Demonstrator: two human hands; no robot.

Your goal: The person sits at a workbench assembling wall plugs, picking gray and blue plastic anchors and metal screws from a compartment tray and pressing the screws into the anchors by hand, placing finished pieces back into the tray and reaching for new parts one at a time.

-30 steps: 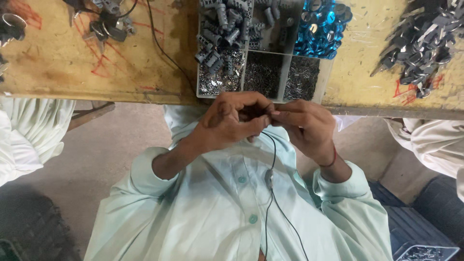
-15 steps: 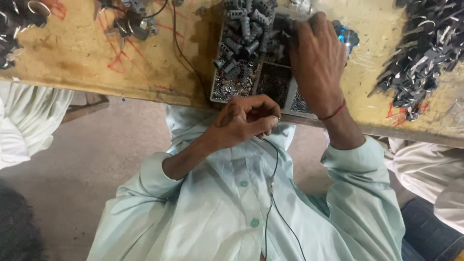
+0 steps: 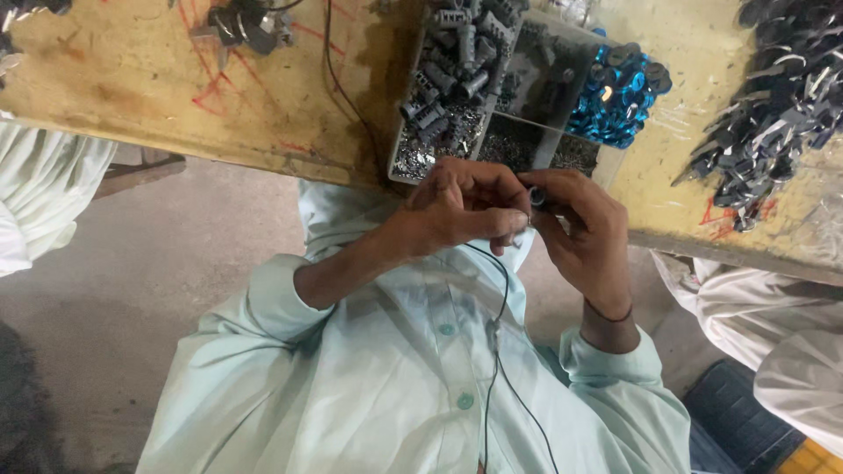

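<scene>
While hands (image 3: 518, 215) meet, tray (image 3: 413, 162) holds grey cylinders (image 3: 452, 61).

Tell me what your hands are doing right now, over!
Left hand and right hand together at the bench edge, fingers pinching a small dark part. Compartment tray just beyond. Nothing blocking.

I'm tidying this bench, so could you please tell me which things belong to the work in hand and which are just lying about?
In use:
left hand
right hand
small dark metal part
clear compartment tray of grey cylinders

Lying about:
shiny blue discs
dark metal keys pile
thin black cable
</scene>
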